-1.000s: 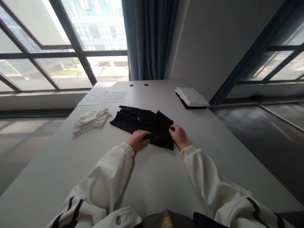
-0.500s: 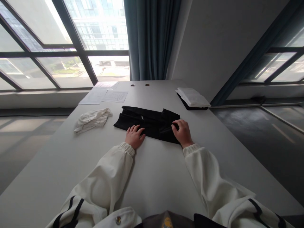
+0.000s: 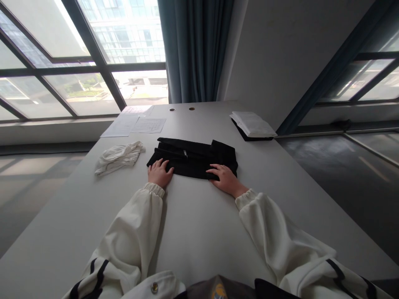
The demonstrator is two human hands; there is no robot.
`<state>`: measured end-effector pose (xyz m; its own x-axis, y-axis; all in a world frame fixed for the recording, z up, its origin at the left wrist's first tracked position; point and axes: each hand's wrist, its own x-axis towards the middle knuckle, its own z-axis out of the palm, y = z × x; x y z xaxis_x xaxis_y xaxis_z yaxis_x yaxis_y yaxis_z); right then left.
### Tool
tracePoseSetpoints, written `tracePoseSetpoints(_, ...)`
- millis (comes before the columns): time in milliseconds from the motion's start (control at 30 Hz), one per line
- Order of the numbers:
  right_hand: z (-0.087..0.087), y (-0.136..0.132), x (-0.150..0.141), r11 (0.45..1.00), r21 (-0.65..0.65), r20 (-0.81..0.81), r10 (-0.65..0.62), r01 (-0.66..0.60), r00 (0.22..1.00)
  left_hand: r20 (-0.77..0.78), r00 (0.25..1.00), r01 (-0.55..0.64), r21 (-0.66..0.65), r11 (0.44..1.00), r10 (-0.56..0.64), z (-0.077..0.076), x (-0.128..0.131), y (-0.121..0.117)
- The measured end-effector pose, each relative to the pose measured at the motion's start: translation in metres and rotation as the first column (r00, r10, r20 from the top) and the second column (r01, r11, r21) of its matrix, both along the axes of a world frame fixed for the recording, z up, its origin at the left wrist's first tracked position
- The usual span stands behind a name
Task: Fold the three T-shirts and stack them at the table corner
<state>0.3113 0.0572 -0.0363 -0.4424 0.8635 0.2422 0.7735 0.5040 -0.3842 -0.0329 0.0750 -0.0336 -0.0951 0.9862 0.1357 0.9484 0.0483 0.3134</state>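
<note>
The black cloth (image 3: 199, 166) lies on the white tabletop (image 3: 196, 228), in the middle, right in front of the person. It is folded into a long strip that goes from side to side. The left end shows a few layers, one on top of the other. The right end has a thick folded bit with a corner that pokes out at the far side. A tiny white tag (image 3: 185, 153) shows near the middle. A crumpled white cloth (image 3: 118, 158) sits just to the left.

One second ago, a black corner stuck out toward the person on the right. Now that corner is tucked in, and the near edge is much straighter. The left hand (image 3: 160, 173) has slid over to the left end. The right hand (image 3: 227, 181) was pinching the right edge, and now it lies on the near edge.

The left fingers are spread a little, with the thumb apart, and they rest on the black cloth. The right fingers are a bit bent and loose, touching the cloth from above, with the thumb away from them. Neither hand grips anything.
</note>
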Motion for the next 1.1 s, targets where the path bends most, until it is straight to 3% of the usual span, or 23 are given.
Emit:
tracePoseSetpoints(167,0.005,0.002,0.012,0.975,-0.035,-0.122,0.213,-0.219,0.969,-0.083,0.994,-0.078,-0.024,0.997,0.076,0.021,-0.017,0.0)
tracePoseSetpoints(233,0.003,0.006,0.019,0.973,-0.016,-0.165,0.223,-0.229,0.961,-0.161,0.985,-0.077,-0.05,0.996,0.068,0.032,-0.013,-0.006)
tracePoseSetpoints(267,0.001,0.009,0.022,0.983,0.011,-0.168,0.182,-0.183,0.969,-0.209,0.976,-0.077,-0.073,0.994,0.06,0.038,-0.01,-0.011)
tracePoseSetpoints(333,-0.003,0.016,0.028,0.995,0.092,-0.154,-0.024,0.039,0.988,-0.298,0.954,-0.082,-0.127,0.989,0.041,0.048,0.001,-0.024)
tracePoseSetpoints(367,-0.005,0.021,0.031,0.973,0.133,-0.145,-0.169,0.189,0.975,-0.329,0.944,-0.081,-0.147,0.986,0.028,0.051,0.007,-0.032)
tracePoseSetpoints(433,-0.011,0.03,0.038,0.878,0.177,-0.131,-0.427,0.445,0.895,-0.357,0.934,-0.06,-0.179,0.982,-0.008,0.056,0.022,-0.052)
tracePoseSetpoints(500,-0.015,0.041,0.043,0.819,0.169,-0.117,-0.535,0.548,0.836,-0.356,0.931,-0.003,-0.22,0.976,-0.077,0.057,0.039,-0.074)
tracePoseSetpoints(600,-0.021,0.057,0.047,0.852,0.142,-0.154,-0.483,0.503,0.862,-0.3,0.93,0.147,-0.226,0.963,-0.213,0.049,0.064,-0.109)
tracePoseSetpoints(733,-0.024,0.072,0.042,0.945,0.11,-0.205,-0.281,0.308,0.937,-0.215,0.898,0.361,-0.141,0.922,-0.385,0.039,0.086,-0.145)
tracePoseSetpoints(867,-0.021,0.073,0.035,0.972,0.081,-0.147,-0.205,0.219,0.968,-0.186,0.772,0.594,-0.131,0.794,-0.608,0.043,0.092,-0.158)
tracePoseSetpoints(933,-0.018,0.068,0.033,0.959,0.126,-0.164,-0.234,0.256,0.958,-0.1,0.655,0.739,-0.124,0.663,-0.749,0.047,0.091,-0.158)
tracePoseSetpoints(1033,-0.011,0.053,0.03,0.938,0.186,-0.208,-0.254,0.293,0.945,0.098,0.426,0.905,-0.04,0.424,-0.9,0.05,0.088,-0.154)
tracePoseSetpoints(1067,-0.009,0.045,0.027,0.938,0.196,-0.217,-0.244,0.287,0.945,0.134,0.383,0.923,-0.01,0.385,-0.914,0.05,0.086,-0.151)
tracePoseSetpoints(1100,-0.007,0.036,0.024,0.942,0.203,-0.223,-0.223,0.269,0.949,0.146,0.379,0.923,0.01,0.384,-0.914,0.051,0.082,-0.147)
